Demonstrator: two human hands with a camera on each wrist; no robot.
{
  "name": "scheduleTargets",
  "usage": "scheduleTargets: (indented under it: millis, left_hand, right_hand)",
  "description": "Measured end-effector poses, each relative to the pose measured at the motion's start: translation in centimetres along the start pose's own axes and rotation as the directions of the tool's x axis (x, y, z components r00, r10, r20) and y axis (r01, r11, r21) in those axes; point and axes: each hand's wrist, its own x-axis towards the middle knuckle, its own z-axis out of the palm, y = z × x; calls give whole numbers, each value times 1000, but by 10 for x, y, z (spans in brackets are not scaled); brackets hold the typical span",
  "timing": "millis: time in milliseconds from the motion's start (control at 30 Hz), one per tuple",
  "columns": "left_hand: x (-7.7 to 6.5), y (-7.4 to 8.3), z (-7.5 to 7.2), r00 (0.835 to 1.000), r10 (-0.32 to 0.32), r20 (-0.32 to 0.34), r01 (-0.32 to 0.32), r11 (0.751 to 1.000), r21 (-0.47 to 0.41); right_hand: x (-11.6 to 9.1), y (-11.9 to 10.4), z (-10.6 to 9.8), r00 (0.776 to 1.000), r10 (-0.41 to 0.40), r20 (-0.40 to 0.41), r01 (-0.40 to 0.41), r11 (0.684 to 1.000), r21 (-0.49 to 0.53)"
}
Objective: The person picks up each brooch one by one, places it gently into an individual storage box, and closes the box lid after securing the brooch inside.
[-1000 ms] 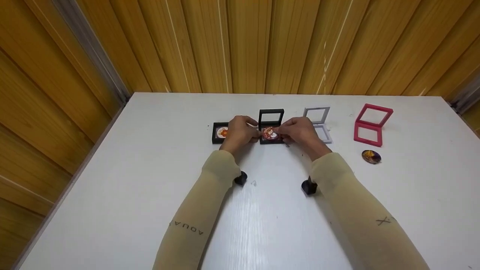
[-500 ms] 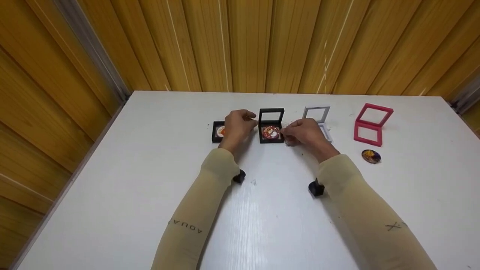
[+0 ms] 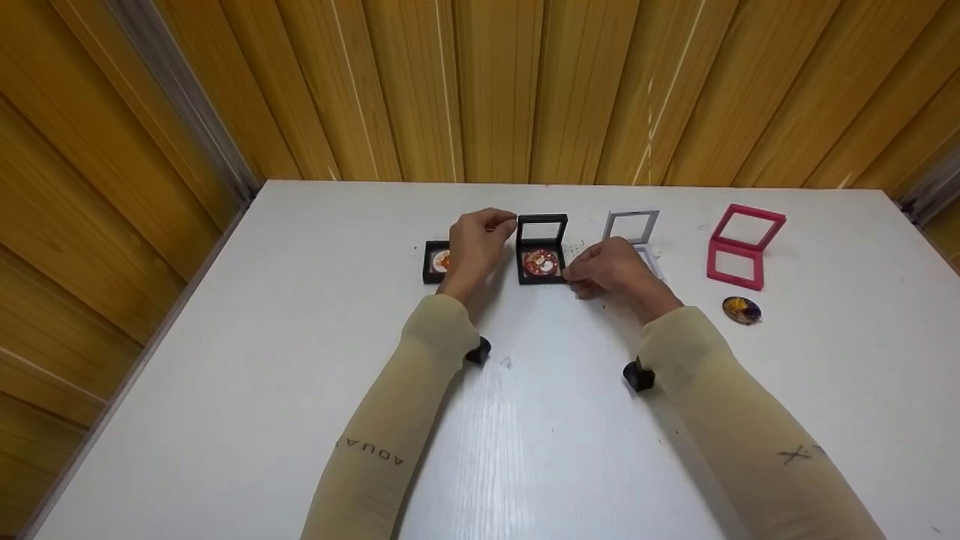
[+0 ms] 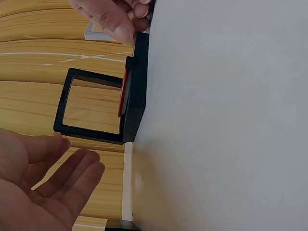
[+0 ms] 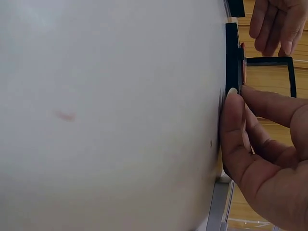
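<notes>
A small black display case (image 3: 541, 282) stands with its clear-windowed lid (image 4: 89, 134) raised upright on the white table. Inside its base lies a red round badge (image 3: 540, 262) with a white figure. My left hand (image 3: 474, 244) is at the lid's upper left corner, a fingertip right at the edge and the other fingers loosely extended. With thumb and forefinger, my right hand (image 3: 611, 266) pinches the front right corner of the base. Left of it, partly hidden behind my left hand, is another black case (image 3: 429, 262) with a white and orange badge.
A white case (image 3: 631, 213) with its lid up stands behind my right hand, which covers part of it. Further right is an unfolded red case (image 3: 735, 283), with a dark purple and yellow badge (image 3: 742, 310) in front. A wood-patterned wall (image 3: 495, 90) rises behind the table.
My right hand has drawn back from the red badge to the base's front right corner. My left hand has risen from beside the base to the lid's top corner.
</notes>
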Motion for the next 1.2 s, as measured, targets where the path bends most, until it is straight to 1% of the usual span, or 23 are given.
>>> scheduleTargets:
  millis: [200, 367, 467, 567, 667, 733, 1000, 1200]
  left_hand:
    - [0, -1, 1, 1000, 19, -14, -20, 1000, -23]
    - [-1, 0, 1, 1000, 1, 0, -1, 997, -74]
    - [-2, 1, 1, 1000, -25, 16, 26, 995, -94]
    - [-3, 1, 1, 999, -36, 28, 39, 994, -104]
    - [-2, 1, 1, 999, -35, 30, 38, 993, -112]
    - [-1, 1, 2, 999, -38, 28, 41, 993, -111]
    - [-1, 1, 3, 997, -69, 38, 72, 994, -88]
    - [-2, 3, 2, 997, -68, 42, 72, 993, -92]
  right_hand:
    - [-3, 1, 0, 1000, -17, 9, 17, 998, -57]
    - [-5, 2, 2, 999, -28, -16, 26, 994, -104]
    - [-7, 2, 5, 997, -64, -43, 57, 988, -140]
    - [-10, 3, 9, 990, -115, -77, 100, 980, -174]
    - [-12, 3, 13, 981, -156, -114, 130, 970, -207]
    - [-12, 3, 16, 977, -169, -131, 138, 965, -222]
    - [-10, 2, 18, 976, -162, -146, 122, 960, -252]
    - [-11, 2, 17, 976, -166, -140, 130, 963, -235]
